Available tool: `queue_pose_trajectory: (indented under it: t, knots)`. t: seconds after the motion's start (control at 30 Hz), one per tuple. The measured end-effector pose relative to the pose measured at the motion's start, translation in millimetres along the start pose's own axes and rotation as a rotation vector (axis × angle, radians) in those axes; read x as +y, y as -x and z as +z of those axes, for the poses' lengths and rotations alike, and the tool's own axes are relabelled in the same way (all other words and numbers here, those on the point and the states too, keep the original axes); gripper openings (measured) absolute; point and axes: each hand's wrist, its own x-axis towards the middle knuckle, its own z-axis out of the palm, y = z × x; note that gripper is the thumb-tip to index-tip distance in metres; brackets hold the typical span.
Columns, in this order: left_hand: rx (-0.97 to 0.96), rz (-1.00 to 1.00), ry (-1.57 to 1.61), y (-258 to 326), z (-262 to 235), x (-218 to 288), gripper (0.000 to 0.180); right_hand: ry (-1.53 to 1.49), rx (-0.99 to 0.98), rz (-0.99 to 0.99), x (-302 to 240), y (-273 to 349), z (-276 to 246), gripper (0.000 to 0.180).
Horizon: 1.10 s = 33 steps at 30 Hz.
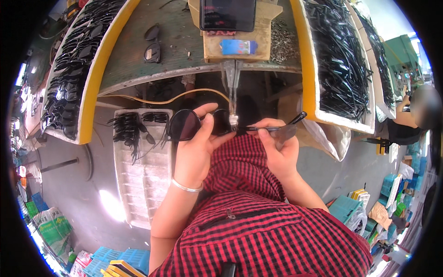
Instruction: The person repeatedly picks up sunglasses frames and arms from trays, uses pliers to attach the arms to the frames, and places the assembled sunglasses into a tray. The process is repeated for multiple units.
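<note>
Round dark-lensed black plastic sunglasses front [196, 123] pinched in left hand [196, 150]; right hand [279, 147] pinches thin black plastic temple arm [277, 127] against it.

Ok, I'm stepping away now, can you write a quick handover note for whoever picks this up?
Left hand: grips a round dark sunglass front at the fixture tip under the bench.
Right hand: holds a black temple arm at the front's hinge side.
Supplies: fronts tray left, arms tray right, white tray below.
Done: parts brought together.
Left: whether the arm is fixed cannot be told.
</note>
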Motion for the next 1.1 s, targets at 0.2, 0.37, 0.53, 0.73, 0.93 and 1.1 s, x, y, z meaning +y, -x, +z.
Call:
queue_pose_trajectory:
  t: [0.2,0.37,0.53,0.73,0.93,1.1]
  knots:
    - [-0.010,0.030,-0.065,0.4,-2.5,1.3,0.031,-0.129,0.003,0.058,-4.2,0.2,2.5,0.013]
    - [-0.018,0.028,-0.035,-0.1,-4.9,-0.6,0.032,-0.209,-0.006,0.102,-2.1,0.2,0.2,0.016]
    - [-0.024,0.025,-0.022,-0.4,-5.7,0.3,0.033,-0.197,-0.016,0.081,0.8,-0.1,-0.5,0.015]
    - [-0.033,0.019,-0.027,-0.9,-5.6,1.5,0.034,-0.233,-0.004,0.098,-0.2,0.0,0.5,0.016]
    - [-0.046,0.015,-0.008,-1.4,-8.0,1.3,0.035,-0.229,-0.008,0.108,1.3,0.1,-0.6,0.017]
    - [-0.058,0.013,0.012,-2.2,-8.8,1.2,0.035,-0.225,-0.010,0.103,1.6,0.2,-1.0,0.016]
